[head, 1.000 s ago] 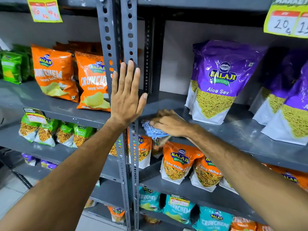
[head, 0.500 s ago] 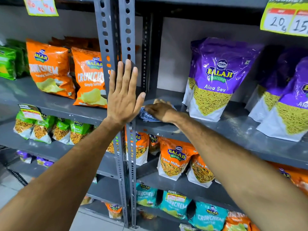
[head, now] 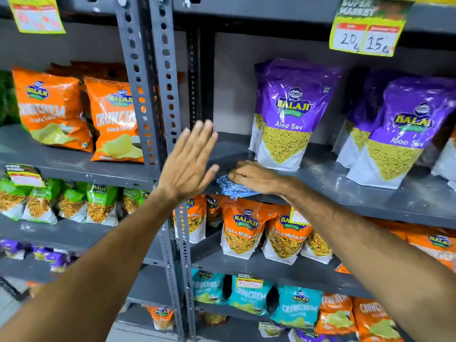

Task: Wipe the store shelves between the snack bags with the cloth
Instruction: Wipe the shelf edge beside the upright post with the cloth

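Cloth (head: 233, 186), blue and bunched, lay at the front edge of the grey shelf (head: 320, 180), pressed under the right hand (head: 254, 177), whose grip was clenched on it. Just right stood a purple snack bag (head: 287, 114); bare shelf stretched beyond. The left hand (head: 188, 160) hovered flat, released, empty, beside the upright post (head: 148, 77).

1. Cloth (head: 233, 186): largely covered by the right hand (head: 254, 177); only a crumpled blue edge shows.
2. Left hand (head: 188, 160): motion-blurred at the fingertips; contact with the grey upright (head: 150, 95) cannot be told.
3. Yellow price tag (head: 37, 17), upper left: cut by the top edge, print illegible.
4. Purple bags (head: 14, 248), lower left: blurred, labels unreadable.
5. Orange bag (head: 438, 245), right edge: cropped.
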`<state>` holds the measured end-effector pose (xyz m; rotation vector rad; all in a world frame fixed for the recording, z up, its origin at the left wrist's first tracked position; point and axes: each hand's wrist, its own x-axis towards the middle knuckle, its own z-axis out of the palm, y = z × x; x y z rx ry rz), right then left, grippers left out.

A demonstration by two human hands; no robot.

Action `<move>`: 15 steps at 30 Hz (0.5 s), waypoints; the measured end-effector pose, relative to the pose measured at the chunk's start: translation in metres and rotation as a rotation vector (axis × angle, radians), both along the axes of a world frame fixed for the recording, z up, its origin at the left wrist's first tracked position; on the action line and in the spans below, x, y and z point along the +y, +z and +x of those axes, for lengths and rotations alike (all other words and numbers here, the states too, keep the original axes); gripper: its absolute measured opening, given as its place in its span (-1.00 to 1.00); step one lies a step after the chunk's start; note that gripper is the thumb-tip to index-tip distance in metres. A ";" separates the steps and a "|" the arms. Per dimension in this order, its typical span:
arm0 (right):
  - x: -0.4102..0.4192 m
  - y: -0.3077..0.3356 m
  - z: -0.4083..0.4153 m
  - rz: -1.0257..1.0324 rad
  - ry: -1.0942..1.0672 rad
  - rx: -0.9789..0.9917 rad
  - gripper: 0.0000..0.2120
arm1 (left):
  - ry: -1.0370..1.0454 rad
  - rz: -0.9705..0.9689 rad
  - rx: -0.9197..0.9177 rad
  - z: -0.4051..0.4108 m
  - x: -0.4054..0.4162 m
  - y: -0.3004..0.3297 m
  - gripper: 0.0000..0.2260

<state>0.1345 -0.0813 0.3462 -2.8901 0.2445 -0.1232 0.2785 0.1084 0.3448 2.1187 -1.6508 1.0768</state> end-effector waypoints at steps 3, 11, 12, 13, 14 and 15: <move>-0.015 0.011 -0.017 0.077 -0.047 -0.048 -0.72 | -0.115 0.126 0.217 -0.019 -0.016 -0.016 -0.36; -0.039 -0.004 -0.026 -0.130 -0.113 -0.086 -0.65 | -0.008 0.398 0.552 -0.029 -0.043 -0.031 -0.23; -0.039 -0.005 -0.029 -0.132 -0.106 -0.092 -0.65 | -0.006 0.410 0.550 -0.028 -0.043 -0.030 -0.22; -0.040 -0.006 -0.033 -0.123 -0.088 -0.096 -0.65 | -0.002 0.422 0.548 -0.029 -0.043 -0.030 -0.21; -0.041 -0.006 -0.037 -0.111 -0.070 -0.099 -0.65 | 0.004 0.426 0.541 -0.030 -0.043 -0.030 -0.22; -0.043 -0.007 -0.041 -0.100 -0.052 -0.102 -0.65 | 0.012 0.427 0.532 -0.032 -0.042 -0.032 -0.24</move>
